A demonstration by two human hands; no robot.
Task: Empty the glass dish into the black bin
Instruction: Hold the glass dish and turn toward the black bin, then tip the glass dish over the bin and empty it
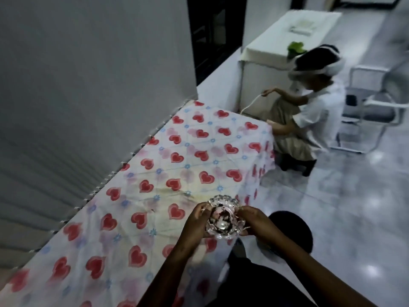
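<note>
A small scalloped glass dish (223,216) with dark scraps inside is held over the right edge of the table, roughly level. My left hand (197,220) grips its left rim and my right hand (252,220) grips its right rim. Just right of the dish and lower down, on the floor, stands the round black bin (294,231), partly hidden behind my right forearm.
The table (155,185) wears a white cloth with red hearts and runs along a grey wall on the left. A person (309,111) in white crouches on the floor past the table's far end. A metal chair (380,103) and a white-covered table (287,34) stand further back.
</note>
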